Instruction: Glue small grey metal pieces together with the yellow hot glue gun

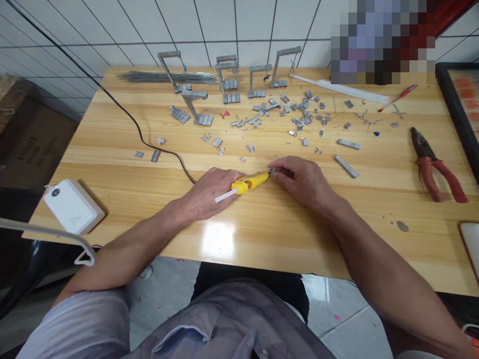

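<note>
My left hand (211, 192) is wrapped round a yellow hot glue gun (256, 180), and a white glue stick (226, 195) sticks out of its back end. The gun's nozzle points right, toward my right hand (299, 177). There, thumb and fingertips pinch a small grey piece (271, 172) right by the nozzle; its exact shape is too small to make out. A black cord (140, 132) runs across the table to my left hand. Beyond both hands lie scattered grey staple-like pieces (303, 117) and two short grey bars (346, 166), (349, 144).
Several small grey stands (204, 119) with overhanging arms rise at the back, near a bundle of thin wires (168, 77). Red-handled pliers (430, 167) and a red pen (398, 97) lie on the right. A white power bank (75, 205) sits at the left edge of the wooden table (262, 234).
</note>
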Motion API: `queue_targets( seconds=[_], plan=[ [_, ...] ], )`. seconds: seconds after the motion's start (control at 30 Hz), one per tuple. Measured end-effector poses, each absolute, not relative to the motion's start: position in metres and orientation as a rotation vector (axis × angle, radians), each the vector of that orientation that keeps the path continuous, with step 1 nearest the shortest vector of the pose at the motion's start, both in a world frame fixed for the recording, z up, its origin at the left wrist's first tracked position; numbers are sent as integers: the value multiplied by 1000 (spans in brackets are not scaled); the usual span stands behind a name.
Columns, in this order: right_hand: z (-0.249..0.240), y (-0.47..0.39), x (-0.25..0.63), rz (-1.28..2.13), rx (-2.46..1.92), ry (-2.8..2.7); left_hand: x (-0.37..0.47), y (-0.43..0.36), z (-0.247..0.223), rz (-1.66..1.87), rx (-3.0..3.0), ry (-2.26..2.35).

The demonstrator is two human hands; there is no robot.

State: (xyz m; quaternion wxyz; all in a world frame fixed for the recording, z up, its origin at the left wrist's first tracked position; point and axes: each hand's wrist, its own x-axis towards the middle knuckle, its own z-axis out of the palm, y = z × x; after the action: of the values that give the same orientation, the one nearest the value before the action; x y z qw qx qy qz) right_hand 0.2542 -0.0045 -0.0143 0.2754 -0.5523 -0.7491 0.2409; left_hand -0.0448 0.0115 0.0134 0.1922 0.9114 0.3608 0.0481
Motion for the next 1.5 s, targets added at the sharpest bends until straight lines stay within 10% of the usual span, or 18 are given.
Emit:
queue_targets(
  seconds=[1.5],
  plan=[
    [-8, -1, 255, 707, -1545, -1957, -38, 21, 5, 252, 2454, 1190]
  ],
)
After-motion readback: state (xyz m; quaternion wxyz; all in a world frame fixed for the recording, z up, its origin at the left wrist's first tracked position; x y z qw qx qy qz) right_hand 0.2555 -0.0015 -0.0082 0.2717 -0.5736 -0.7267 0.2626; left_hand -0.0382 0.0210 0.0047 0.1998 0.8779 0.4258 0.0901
